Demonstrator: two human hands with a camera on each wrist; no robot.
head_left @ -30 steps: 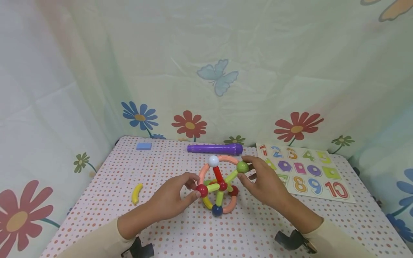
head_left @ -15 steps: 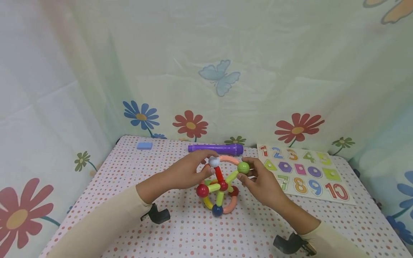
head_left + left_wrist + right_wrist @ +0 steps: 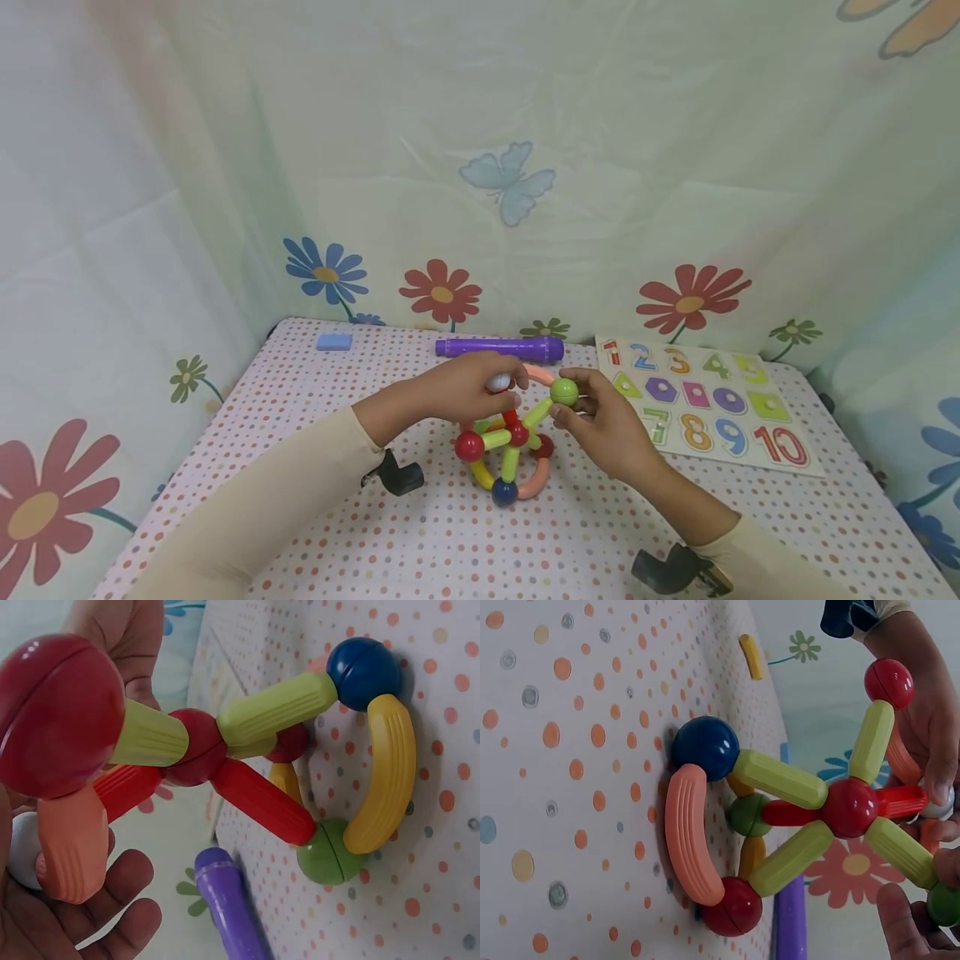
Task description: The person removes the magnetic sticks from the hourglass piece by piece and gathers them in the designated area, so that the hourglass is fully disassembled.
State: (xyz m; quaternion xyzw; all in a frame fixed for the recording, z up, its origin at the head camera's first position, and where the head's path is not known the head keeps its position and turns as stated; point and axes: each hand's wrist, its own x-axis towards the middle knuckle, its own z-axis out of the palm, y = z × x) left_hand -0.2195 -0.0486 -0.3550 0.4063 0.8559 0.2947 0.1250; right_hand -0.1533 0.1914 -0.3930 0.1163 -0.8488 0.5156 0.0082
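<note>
A structure of magnetic balls and sticks stands on the table, built round a red centre ball [image 3: 518,432]. My left hand [image 3: 467,386] curls over the white ball [image 3: 498,382] at its top and holds it. With thumb and fingers my right hand [image 3: 613,429] pinches the green ball [image 3: 564,392] at the upper right. A red ball [image 3: 469,447] ends the left arm, and a dark blue ball [image 3: 505,491] sits at the bottom front. Low in the left wrist view, a curved yellow stick [image 3: 386,776] joins the blue ball to another green ball [image 3: 331,851].
A purple microphone-shaped toy [image 3: 498,348] lies behind the structure. The number and shape puzzle board [image 3: 720,454] is at the right, a blue block [image 3: 333,342] at the back left. A loose yellow curved piece [image 3: 751,656] shows in the right wrist view; my left arm hides it from the head view.
My left hand has let go of the left red ball and moved up and right to the white ball. My right hand stays at the green ball; the structure holds its place.
</note>
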